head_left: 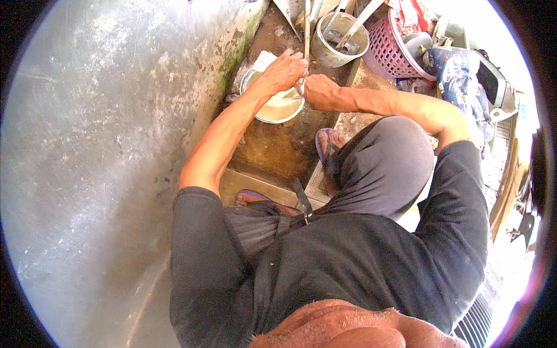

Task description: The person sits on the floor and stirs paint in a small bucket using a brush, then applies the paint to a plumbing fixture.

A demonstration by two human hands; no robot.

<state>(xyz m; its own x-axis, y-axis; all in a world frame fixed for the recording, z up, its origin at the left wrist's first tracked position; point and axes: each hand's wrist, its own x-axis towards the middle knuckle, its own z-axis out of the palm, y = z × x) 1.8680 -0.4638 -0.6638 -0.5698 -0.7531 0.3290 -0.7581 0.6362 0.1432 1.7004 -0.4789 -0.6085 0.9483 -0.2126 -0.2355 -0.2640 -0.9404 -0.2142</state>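
A white bucket (278, 121) with a blue-edged rim stands by the wall and holds a smooth cream-coloured mix. Over its far rim, my left hand (282, 74) is closed, its fingers bent beside the lower end of a thin wooden stick (307, 32). What those fingers grip is hidden. My right hand (320, 92) is closed at the bucket's right edge, close to my left fingertips. Something thin and greyish shows at its fingers over the mix, too small to name. Whether the stick is held or only stands behind the hands, I cannot tell.
A rough grey wall (116, 116) rises on the left. Beyond my hands stands a stained pail (332, 58) with tools in it. A pink basket (386, 49) and blue patterned cloth (461, 75) lie to the right. My sandalled feet rest beside a brown board (270, 153).
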